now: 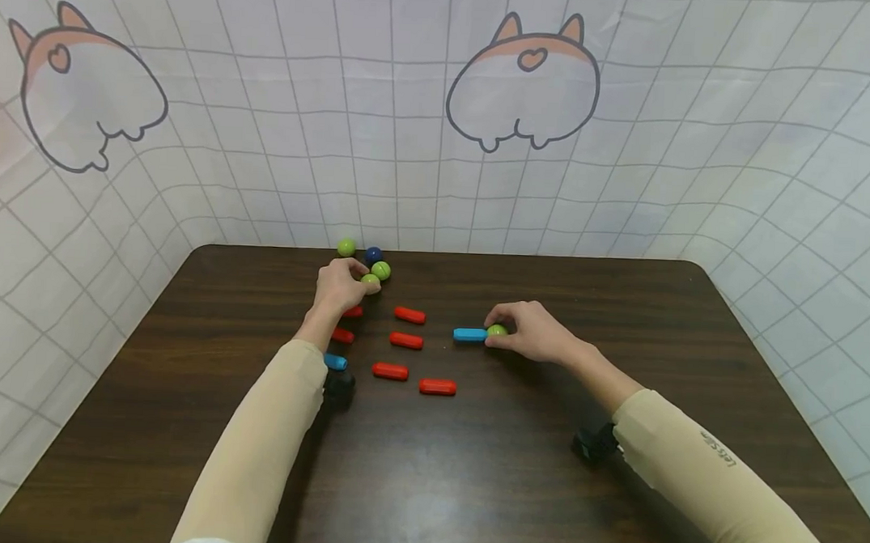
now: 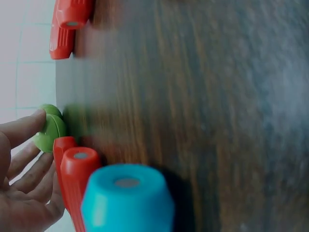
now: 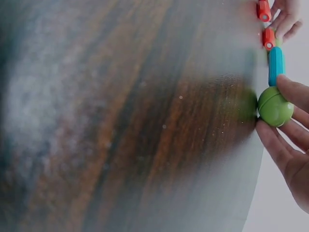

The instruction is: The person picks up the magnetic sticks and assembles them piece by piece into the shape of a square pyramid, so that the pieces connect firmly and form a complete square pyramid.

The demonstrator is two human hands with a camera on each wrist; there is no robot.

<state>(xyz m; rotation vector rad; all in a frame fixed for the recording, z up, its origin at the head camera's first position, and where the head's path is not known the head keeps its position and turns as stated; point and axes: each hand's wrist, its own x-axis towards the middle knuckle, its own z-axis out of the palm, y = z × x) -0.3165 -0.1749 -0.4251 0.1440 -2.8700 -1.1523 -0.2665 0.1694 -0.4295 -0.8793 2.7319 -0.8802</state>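
Observation:
With thumb and fingertips, my left hand [image 1: 338, 285] pinches a green ball [image 1: 370, 284] at the back of the table. Another green ball [image 1: 381, 271] lies right beside it, and a dark blue ball [image 1: 373, 256] and a third green ball [image 1: 346, 247] are behind. On the right, my right hand [image 1: 533, 332] holds a seamed green ball [image 3: 275, 107] between thumb and fingers. One end of a light blue rod [image 1: 469, 335] meets that ball, pointing left. Under the left wrist, a second blue rod [image 2: 128, 198] shows a grey disc in its end.
Several red rods lie between the hands, among them a front one [image 1: 437, 387] and a back one [image 1: 410, 314]. More red rods [image 1: 342, 335] are partly covered by the left forearm. A white tile-patterned curtain [image 1: 402, 181] stands behind the dark wooden table [image 1: 455, 483].

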